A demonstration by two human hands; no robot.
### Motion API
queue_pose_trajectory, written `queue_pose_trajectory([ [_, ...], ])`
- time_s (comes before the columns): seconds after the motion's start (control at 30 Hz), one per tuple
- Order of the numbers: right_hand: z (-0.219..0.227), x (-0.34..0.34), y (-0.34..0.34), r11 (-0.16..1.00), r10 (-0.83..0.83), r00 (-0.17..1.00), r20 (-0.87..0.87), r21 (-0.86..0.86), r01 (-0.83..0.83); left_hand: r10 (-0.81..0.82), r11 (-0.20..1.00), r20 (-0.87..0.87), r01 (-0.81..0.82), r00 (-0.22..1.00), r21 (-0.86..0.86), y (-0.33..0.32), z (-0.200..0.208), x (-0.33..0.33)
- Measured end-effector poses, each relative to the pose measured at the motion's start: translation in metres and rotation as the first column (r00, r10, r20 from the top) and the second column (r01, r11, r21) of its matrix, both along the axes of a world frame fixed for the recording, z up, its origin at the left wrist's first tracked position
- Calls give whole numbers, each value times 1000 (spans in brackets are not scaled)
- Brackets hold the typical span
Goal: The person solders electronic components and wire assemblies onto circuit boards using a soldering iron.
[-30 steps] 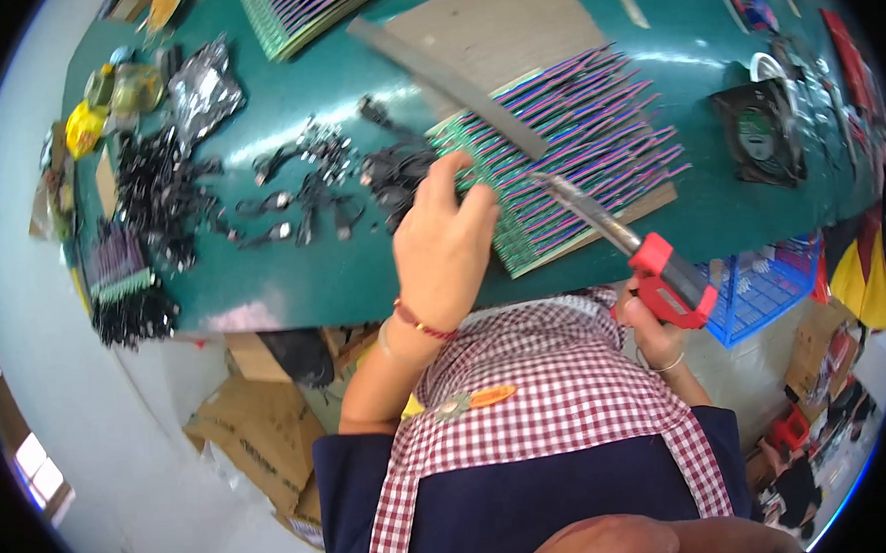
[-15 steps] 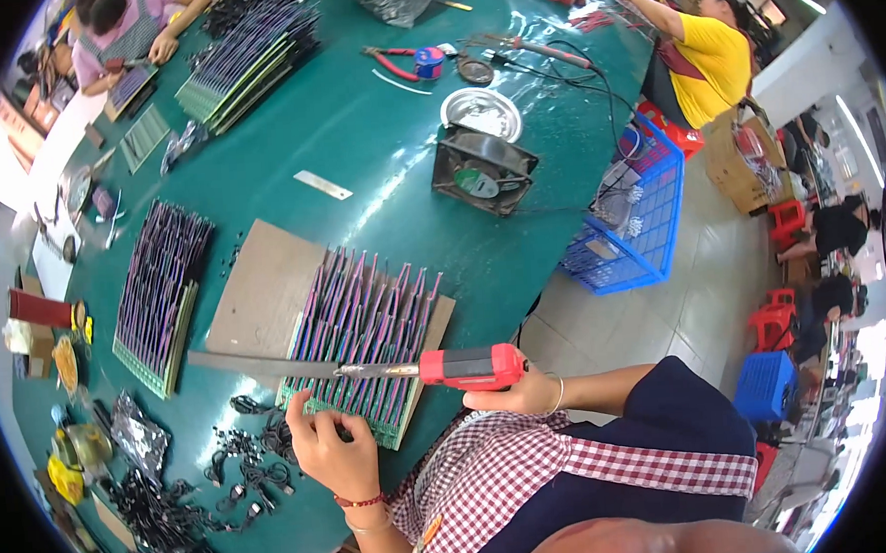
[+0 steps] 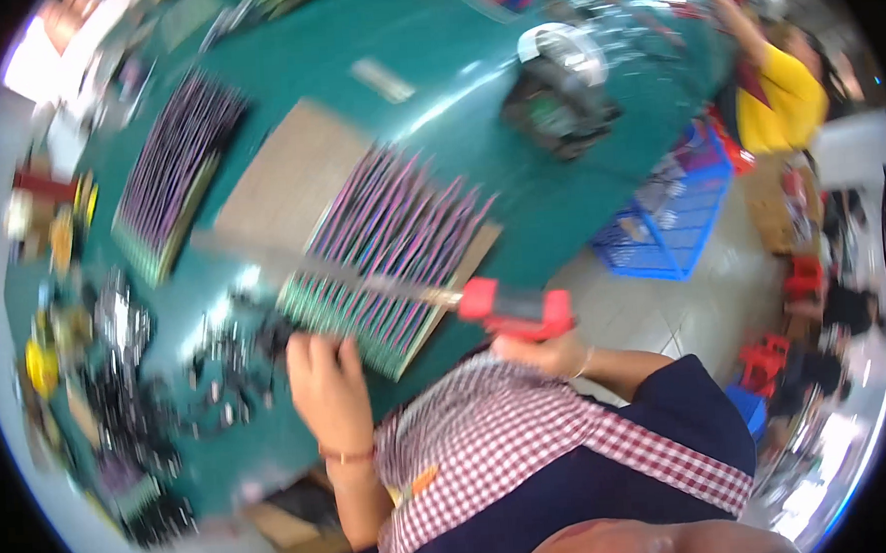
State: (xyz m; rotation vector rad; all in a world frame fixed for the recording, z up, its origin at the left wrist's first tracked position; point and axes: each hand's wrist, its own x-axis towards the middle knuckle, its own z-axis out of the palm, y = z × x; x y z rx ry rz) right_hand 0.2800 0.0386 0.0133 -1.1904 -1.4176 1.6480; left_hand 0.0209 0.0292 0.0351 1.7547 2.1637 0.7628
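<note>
My right hand point(image 3: 547, 353) is wrapped round the handle of a red-and-black hand tool point(image 3: 517, 307) with a narrow metal shaft pointing left. A long grey strip point(image 3: 271, 253) runs on in line with the shaft; blur hides whether it belongs to the tool. Beneath the shaft lies a block of green circuit boards point(image 3: 350, 321) with rows of purple, pink and green wires point(image 3: 400, 214) standing up from it. My left hand point(image 3: 331, 392) is beside the near left edge of the boards, fingers loosely bent and apart, with nothing visible in them.
A brown cardboard sheet point(image 3: 292, 169) lies under the block. Another wired board stack point(image 3: 177, 170) is at left, with black cables point(image 3: 218, 378) nearer. A black fan point(image 3: 560, 110) stands far right. A blue crate point(image 3: 671, 229) is beyond the table edge; a person in yellow point(image 3: 784, 98) works there.
The view has turned and blurred, so the table things sit higher and mostly further right. The tool is still in my right hand; my left hand remains near the boards, its fingers straighter.
</note>
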Motion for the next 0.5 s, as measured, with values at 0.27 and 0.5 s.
queue_pose_trajectory([
  [0.27, -19, 21, -16, 984, -15, 1000, -21, -175, 11, -9, 999, -52, 11, 999, 36, 10, -17, -7],
  [0.5, -13, 16, -20, 975, 59, 998, 10, -216, -55, 13, 997, -98, -6, 995, 76, 5, -22, -10],
])
